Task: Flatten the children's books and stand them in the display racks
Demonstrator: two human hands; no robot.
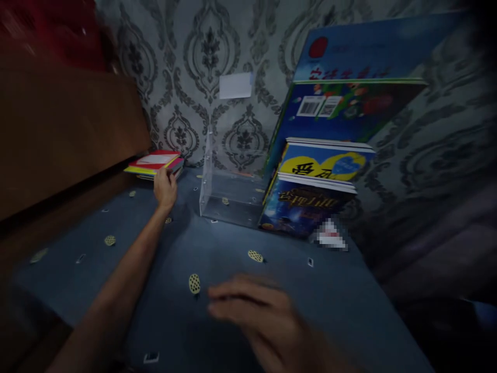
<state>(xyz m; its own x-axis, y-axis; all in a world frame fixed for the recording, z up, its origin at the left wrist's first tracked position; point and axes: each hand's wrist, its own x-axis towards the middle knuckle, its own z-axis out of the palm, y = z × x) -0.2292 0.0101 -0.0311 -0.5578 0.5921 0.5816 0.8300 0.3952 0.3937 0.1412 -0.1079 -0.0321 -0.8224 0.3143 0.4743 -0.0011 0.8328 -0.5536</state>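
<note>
My left hand is stretched out to the far left of the blue patterned cloth, its fingers at the near edge of a small stack of flat books with a red one on top. Whether the fingers grip the stack I cannot make out. My right hand hovers low over the cloth in the foreground, blurred, fingers extended and apart, holding nothing. A clear acrylic book stand sits between the stack and several upright books with blue and yellow covers leaning at its right end.
A brown wooden board rises along the left side. Patterned grey wallpaper with a white switch plate backs the surface. The largest blue book leans against the wall. The right side is dark.
</note>
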